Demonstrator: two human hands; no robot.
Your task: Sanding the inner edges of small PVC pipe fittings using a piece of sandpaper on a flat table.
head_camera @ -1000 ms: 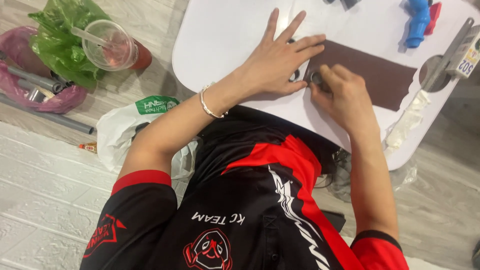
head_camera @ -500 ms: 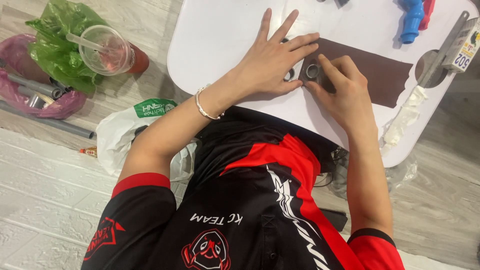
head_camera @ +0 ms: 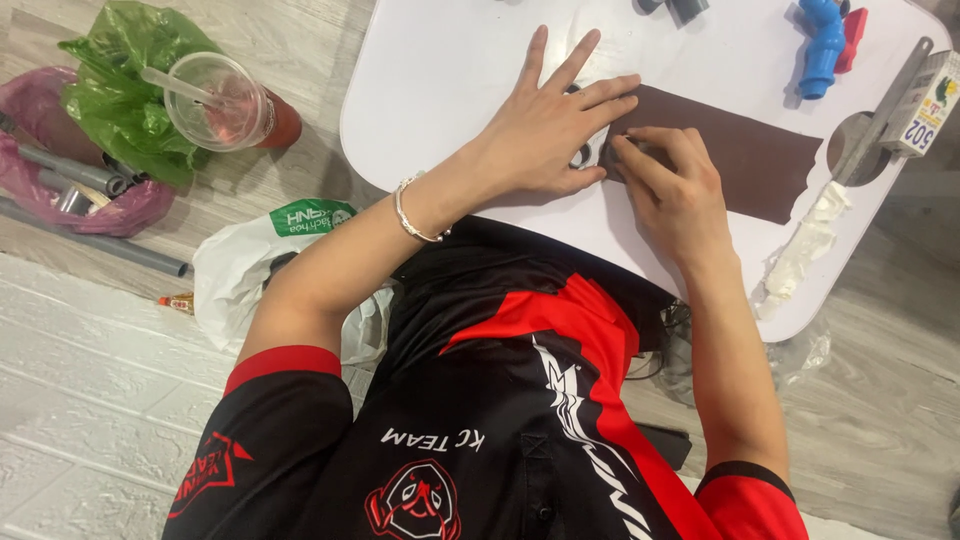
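My left hand (head_camera: 545,130), with a bracelet on the wrist, lies flat with its fingers spread on the white table (head_camera: 450,70). The fingertips rest over the left end of a dark brown sheet (head_camera: 745,150). My right hand (head_camera: 675,185) is beside it with bent fingers, and its tips pinch and press that same end of the sheet. A small dark ring-shaped piece (head_camera: 582,157) peeks out between my left thumb and my right fingertips. Most of it is hidden.
At the table's far right lie a blue pipe fitting (head_camera: 822,40), a red piece (head_camera: 855,25), a metal tool (head_camera: 880,110), a small box (head_camera: 925,100) and crumpled white material (head_camera: 810,240). The floor at left holds a plastic cup (head_camera: 225,100), bags and grey pipes (head_camera: 95,240).
My right fingers have closed in over the round piece at the sheet's end, hiding most of it. My left hand stays spread in the same place.
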